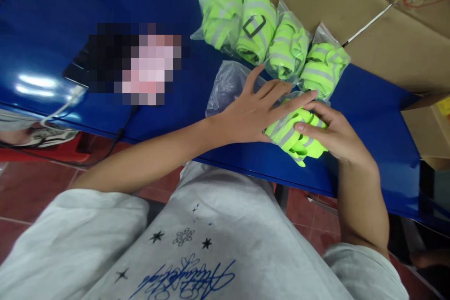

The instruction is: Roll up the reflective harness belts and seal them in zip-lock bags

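Note:
A rolled bundle of neon-yellow reflective straps [298,138] with grey stripes lies close to the blue table's front edge. My right hand [335,131] grips its right side, thumb on top. My left hand [260,108] reaches across with fingers spread, its palm side over the bundle's left end and its index finger near my right fingertips. Partly under the left hand is a clear plastic bag [225,84]; its right part is hidden. Behind my hands stand several similar bundles in clear bags, among them a bagged bundle [256,23] with a black buckle showing.
The blue table [372,126] is backed by a large cardboard sheet [379,23]. To the left lies a dark device [77,68], mostly blurred out, with a white cable [63,112] running off the edge. A cardboard box [427,126] stands at the right.

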The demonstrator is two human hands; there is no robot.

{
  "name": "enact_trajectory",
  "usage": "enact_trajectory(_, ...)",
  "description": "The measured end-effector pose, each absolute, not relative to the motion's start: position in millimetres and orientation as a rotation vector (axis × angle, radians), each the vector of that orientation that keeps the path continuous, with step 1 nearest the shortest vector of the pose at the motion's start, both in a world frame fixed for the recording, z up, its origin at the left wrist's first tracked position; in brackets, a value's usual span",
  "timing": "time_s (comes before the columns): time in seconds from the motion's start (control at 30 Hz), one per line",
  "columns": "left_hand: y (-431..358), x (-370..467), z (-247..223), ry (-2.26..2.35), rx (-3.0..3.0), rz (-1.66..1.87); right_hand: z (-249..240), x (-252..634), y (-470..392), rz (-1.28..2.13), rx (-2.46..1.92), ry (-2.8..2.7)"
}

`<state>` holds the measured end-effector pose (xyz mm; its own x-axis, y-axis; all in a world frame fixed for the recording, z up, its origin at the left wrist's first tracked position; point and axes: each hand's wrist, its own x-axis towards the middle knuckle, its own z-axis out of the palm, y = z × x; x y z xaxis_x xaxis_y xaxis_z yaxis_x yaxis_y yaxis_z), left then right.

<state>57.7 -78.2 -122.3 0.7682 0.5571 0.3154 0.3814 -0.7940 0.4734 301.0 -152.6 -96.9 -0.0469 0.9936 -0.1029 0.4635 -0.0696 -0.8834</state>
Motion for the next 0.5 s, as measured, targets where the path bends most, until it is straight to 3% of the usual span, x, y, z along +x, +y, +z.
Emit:
enact_trajectory(0.1, -79, 57, -122, 0.615, 2.863, 0.587, -99, 295, -153, 0.933, -1.604, -1.548)
enact_trajectory(0.3, -78, 57, -118, 0.639, 2.885, 0.557, -97, 286, -156, 0.595, -1.639, -1.587)
enact_trajectory(0.5, -81, 65, -120, 0.556, 2.723, 0.568, -105, 280, -154, 0.613, -1.634, -1.619)
